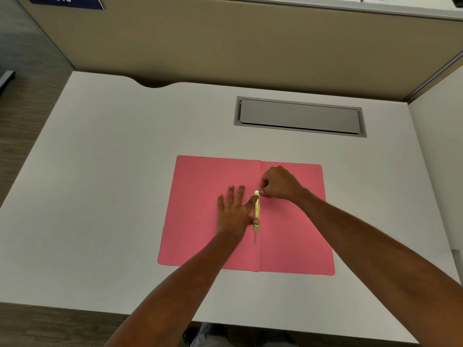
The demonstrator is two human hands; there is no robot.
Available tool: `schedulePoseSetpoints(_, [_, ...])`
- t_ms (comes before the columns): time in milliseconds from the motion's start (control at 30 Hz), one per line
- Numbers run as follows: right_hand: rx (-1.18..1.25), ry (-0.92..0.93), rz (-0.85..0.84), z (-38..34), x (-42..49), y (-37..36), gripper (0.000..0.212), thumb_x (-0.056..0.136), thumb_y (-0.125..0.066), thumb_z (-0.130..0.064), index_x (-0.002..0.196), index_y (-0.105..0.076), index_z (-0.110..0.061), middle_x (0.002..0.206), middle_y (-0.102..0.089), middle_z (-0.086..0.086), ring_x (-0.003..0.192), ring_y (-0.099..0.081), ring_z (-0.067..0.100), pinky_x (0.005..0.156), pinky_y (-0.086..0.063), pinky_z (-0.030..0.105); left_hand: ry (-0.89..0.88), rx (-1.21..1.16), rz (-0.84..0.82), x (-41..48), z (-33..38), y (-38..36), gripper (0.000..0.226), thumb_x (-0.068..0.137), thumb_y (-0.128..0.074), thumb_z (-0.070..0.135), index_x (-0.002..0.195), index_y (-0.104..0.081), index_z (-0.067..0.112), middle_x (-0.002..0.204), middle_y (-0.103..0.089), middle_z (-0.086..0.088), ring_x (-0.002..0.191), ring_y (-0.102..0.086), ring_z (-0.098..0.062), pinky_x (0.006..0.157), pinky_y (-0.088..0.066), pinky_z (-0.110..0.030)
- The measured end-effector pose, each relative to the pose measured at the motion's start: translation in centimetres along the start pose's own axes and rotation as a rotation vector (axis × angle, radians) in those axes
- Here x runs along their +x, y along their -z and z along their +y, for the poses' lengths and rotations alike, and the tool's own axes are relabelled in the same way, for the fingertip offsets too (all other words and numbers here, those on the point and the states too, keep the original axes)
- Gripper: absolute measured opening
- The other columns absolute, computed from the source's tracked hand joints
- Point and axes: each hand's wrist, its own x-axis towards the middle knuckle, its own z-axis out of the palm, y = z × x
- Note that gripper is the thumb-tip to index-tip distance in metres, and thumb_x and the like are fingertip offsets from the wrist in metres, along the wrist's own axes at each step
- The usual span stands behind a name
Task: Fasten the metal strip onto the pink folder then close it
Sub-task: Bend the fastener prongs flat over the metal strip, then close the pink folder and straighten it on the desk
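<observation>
A pink folder lies open and flat on the white desk. Along its centre fold sits a gold metal strip, running lengthwise, with a thin grey prong showing below its near end. My left hand rests flat on the left leaf, fingers spread, its index finger and thumb touching the strip's left side. My right hand is curled over the strip's far end, thumb and fingertips pinched at the end piece. What sits under those fingertips is hidden.
The white desk has a grey recessed cable hatch behind the folder. A beige partition wall stands along the back and right. The desk's front edge is near my body, with dark floor at the left.
</observation>
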Motion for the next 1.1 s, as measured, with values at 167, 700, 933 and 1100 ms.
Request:
schedulePoseSetpoints(167, [0.102, -0.066, 0.047, 0.4, -0.7, -0.4, 0.010, 0.081, -0.085, -0.012, 0.090, -0.086, -0.009, 0.086, -0.083, 0.005, 0.081, -0.078, 0.021, 0.071, -0.059, 0.032, -0.007, 0.012, -0.019, 0.3, 0.1, 0.1, 0.087, 0.096, -0.065, 0.057, 0.167, -0.020, 0.036, 0.181, -0.008, -0.016, 0.167, -0.001, -0.049, 0.131, -0.017, -0.073])
schedulePoseSetpoints(700, [0.240, -0.112, 0.255, -0.8, -2.4, -3.5, 0.033, 0.098, -0.074, -0.019, 0.128, -0.063, -0.010, 0.118, -0.070, 0.008, 0.107, -0.066, 0.028, 0.087, -0.059, 0.046, -0.054, 0.012, -0.009, -0.4, -0.5, -0.6, 0.081, 0.103, -0.049, 0.060, 0.170, -0.008, 0.041, 0.182, 0.003, -0.018, 0.167, 0.008, -0.050, 0.133, -0.008, -0.072])
schedulePoseSetpoints(933, [0.004, 0.084, 0.279, -0.5, -8.4, -9.6, 0.060, 0.099, -0.066, -0.011, 0.157, -0.049, -0.005, 0.160, -0.052, 0.016, 0.147, -0.051, 0.033, 0.115, -0.053, 0.046, -0.088, 0.000, -0.010, -1.0, -1.3, -1.1, 0.072, 0.109, -0.029, 0.063, 0.171, 0.001, 0.041, 0.180, 0.017, -0.015, 0.165, 0.019, -0.048, 0.135, 0.000, -0.068])
schedulePoseSetpoints(1100, [-0.139, 0.053, 0.136, -0.6, -10.4, -12.4, 0.067, 0.110, -0.039, -0.012, 0.171, -0.011, -0.007, 0.180, -0.009, 0.014, 0.168, -0.006, 0.035, 0.136, -0.020, 0.047, -0.125, -0.015, -0.022, -1.6, -2.1, -0.7, 0.067, 0.113, -0.028, 0.055, 0.171, 0.003, 0.039, 0.179, 0.023, -0.012, 0.166, 0.022, -0.043, 0.137, 0.002, -0.063])
